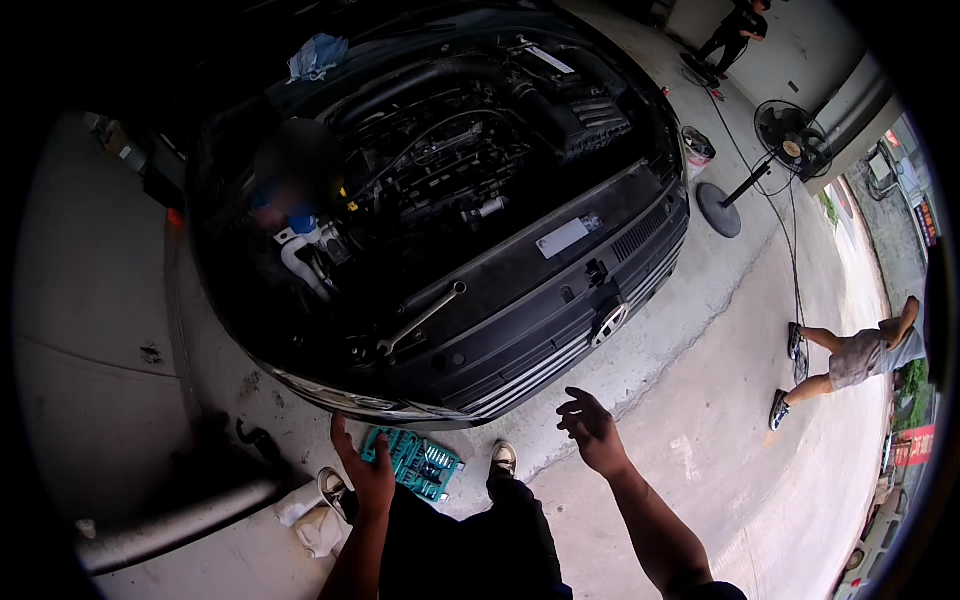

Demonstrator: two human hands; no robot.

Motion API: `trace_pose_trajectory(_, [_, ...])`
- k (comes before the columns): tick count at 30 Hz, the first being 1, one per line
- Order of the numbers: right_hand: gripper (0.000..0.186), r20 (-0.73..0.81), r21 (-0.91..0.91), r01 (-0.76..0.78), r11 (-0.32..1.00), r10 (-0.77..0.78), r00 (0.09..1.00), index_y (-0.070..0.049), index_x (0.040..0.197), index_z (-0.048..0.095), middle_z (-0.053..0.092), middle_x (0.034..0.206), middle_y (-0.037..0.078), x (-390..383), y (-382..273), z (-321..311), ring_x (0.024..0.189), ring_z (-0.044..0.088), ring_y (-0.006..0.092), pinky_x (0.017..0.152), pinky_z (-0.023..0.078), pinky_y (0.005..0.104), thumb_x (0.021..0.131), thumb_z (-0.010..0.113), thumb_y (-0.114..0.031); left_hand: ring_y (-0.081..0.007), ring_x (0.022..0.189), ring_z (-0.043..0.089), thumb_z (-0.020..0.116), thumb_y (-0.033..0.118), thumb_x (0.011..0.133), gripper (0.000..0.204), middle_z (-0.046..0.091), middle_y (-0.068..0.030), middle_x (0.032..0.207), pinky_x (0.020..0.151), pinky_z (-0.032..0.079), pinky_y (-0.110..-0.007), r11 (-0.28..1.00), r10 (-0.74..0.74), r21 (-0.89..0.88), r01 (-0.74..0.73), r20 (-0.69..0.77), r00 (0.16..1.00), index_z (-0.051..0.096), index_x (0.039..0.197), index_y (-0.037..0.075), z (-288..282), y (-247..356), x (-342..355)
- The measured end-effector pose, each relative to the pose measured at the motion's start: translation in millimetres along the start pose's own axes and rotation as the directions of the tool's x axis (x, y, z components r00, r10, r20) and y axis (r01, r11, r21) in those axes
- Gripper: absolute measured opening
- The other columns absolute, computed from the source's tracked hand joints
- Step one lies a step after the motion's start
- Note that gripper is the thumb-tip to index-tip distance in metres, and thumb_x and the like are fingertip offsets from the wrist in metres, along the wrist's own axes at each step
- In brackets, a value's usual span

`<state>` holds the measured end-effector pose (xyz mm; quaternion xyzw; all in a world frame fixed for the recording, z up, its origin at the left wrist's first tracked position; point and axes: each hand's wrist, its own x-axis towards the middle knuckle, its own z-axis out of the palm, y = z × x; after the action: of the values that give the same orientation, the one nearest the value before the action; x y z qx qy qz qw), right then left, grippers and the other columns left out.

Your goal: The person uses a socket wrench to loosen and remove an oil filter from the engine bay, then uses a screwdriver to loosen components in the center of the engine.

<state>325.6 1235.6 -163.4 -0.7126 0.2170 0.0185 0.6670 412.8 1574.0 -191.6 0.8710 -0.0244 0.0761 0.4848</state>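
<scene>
My left hand (367,472) is raised before the car's front bumper, thumb and fingers apart, holding nothing. Below it on the floor lies an opened teal socket set case (437,466). My right hand (592,432) hovers in front of the grille (560,352), fingers spread and slightly bent, also empty. Neither hand touches the car. A combination wrench (425,318) rests on the black front panel over the grille. Behind it the engine (440,160) lies exposed in the bay. A blurred patch hides part of the bay's left side.
A blue cloth (318,57) lies at the bay's far edge. On the right stand a pedestal fan (720,210) with trailing cables and a bucket (698,148). One person (850,355) is at far right, another (735,38) at the back. White bags (318,530) lie beside my left foot.
</scene>
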Motion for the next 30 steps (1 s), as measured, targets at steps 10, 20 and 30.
trace_pose_trajectory(10, [0.064,-0.175,-0.04,0.044,0.998,-0.05,0.983,-0.007,0.147,0.024,0.061,0.111,0.013,-45.9,16.6,-87.4,0.083,0.067,0.0185,0.061,0.051,0.0259,0.091,0.054,-0.01,-0.0452,0.14,0.024,0.066,0.011,0.082,0.082,0.022,-0.0286,0.152,0.114,0.024,-0.046,0.969,-0.143,0.197,0.151,-0.055,0.988,0.02,0.148,-0.002,5.2,32.0,-80.6])
trace_pose_trajectory(20, [0.068,-0.238,-0.152,0.097,0.984,-0.131,0.962,-0.008,0.148,0.022,0.058,0.106,0.012,-76.2,73.9,-115.0,0.075,0.065,0.0154,0.056,0.049,0.0243,0.088,0.055,0.0,-0.0464,0.14,0.022,0.063,0.009,0.083,0.079,0.017,-0.0305,0.153,0.114,0.024,-0.046,0.928,-0.293,0.179,0.328,-0.198,0.935,0.019,0.149,-0.001,-13.8,-17.1,-166.8])
trace_pose_trajectory(30, [0.076,0.202,-0.341,0.412,0.845,-0.362,0.91,-0.005,0.146,0.027,0.043,0.131,0.018,59.7,-22.8,4.2,0.104,0.059,0.0243,0.065,0.054,0.0284,0.08,0.065,0.001,-0.0451,0.139,0.026,0.064,0.007,0.082,0.073,0.023,-0.0291,0.152,0.112,0.028,-0.047,0.964,-0.196,0.124,0.235,-0.264,0.944,0.029,0.146,-0.001,40.7,49.7,-103.8])
